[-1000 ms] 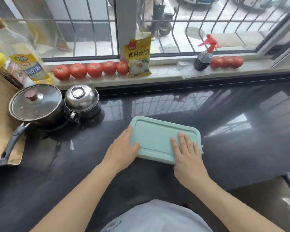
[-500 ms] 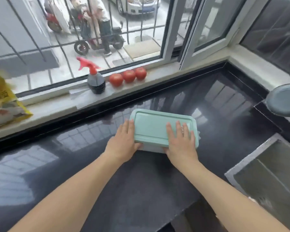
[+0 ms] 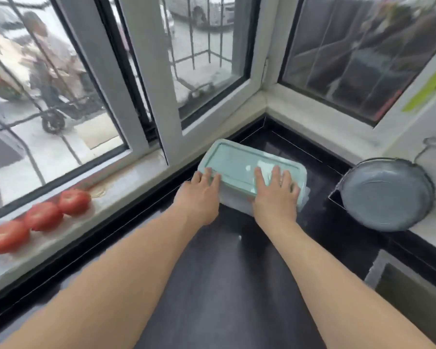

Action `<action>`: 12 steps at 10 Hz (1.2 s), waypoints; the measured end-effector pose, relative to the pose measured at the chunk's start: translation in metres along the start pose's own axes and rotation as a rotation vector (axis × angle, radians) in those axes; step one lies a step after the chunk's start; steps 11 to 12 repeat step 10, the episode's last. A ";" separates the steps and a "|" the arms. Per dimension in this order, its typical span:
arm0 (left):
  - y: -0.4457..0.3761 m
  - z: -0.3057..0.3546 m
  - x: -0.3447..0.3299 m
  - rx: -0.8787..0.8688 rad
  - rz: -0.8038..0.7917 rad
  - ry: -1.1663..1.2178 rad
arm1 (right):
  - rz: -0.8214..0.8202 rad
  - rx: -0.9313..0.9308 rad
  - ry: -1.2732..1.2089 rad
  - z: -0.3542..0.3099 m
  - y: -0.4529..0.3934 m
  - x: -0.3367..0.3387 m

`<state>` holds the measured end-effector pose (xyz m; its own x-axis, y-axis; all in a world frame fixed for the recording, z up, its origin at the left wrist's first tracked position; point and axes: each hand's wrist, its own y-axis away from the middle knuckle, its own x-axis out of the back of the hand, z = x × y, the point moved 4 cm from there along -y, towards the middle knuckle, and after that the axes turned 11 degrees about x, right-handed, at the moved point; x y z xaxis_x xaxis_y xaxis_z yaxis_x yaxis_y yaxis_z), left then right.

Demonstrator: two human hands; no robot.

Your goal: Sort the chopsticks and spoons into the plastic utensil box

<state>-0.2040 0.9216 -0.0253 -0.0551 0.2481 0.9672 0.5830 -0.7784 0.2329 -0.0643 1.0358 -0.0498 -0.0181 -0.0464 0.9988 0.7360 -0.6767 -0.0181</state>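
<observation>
The plastic utensil box (image 3: 239, 161), clear with a mint-green lid closed on it, lies on the black counter close to the window corner. My left hand (image 3: 199, 197) rests at the box's left end, fingers laid over the lid's edge. Flat on the right part of the lid lies my right hand (image 3: 275, 195), its fingers straight and spread. Whatever is inside the box is hidden; no chopsticks or spoons show.
Three tomatoes (image 3: 40, 215) sit on the pale window sill (image 3: 126, 177) at the left. A round grey pan lid (image 3: 385, 195) lies at the right on the counter's ledge. A sink edge (image 3: 398, 280) shows at the lower right. Window frames close the corner behind the box.
Both hands have slid the box across the counter to the right and farther back, up to the window corner. The view has swung right with it; the pots and bottles are out of sight.
</observation>
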 end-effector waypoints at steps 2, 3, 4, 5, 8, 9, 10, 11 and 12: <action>-0.134 0.048 0.027 -0.027 0.070 0.107 | 0.074 -0.136 0.045 0.067 -0.116 -0.008; -0.183 0.067 0.037 -0.036 0.079 0.150 | 0.085 -0.205 0.063 0.090 -0.153 -0.012; -0.227 0.081 0.046 -0.031 0.068 0.175 | 0.089 -0.256 0.079 0.110 -0.185 -0.013; -0.256 0.096 0.052 -0.044 0.060 0.145 | 0.085 -0.293 0.083 0.124 -0.205 -0.015; -0.215 0.076 0.089 0.005 0.026 -0.011 | 0.029 -0.309 0.084 0.118 -0.208 -0.010; -0.148 0.050 0.095 0.011 0.047 0.107 | 0.001 -0.280 -0.014 0.119 -0.197 0.006; -0.081 0.017 0.107 0.066 0.064 0.190 | 0.051 -0.092 -0.094 0.090 -0.178 0.041; -0.081 0.017 0.107 0.066 0.064 0.190 | 0.051 -0.092 -0.094 0.090 -0.178 0.041; -0.081 0.017 0.107 0.066 0.064 0.190 | 0.051 -0.092 -0.094 0.090 -0.178 0.041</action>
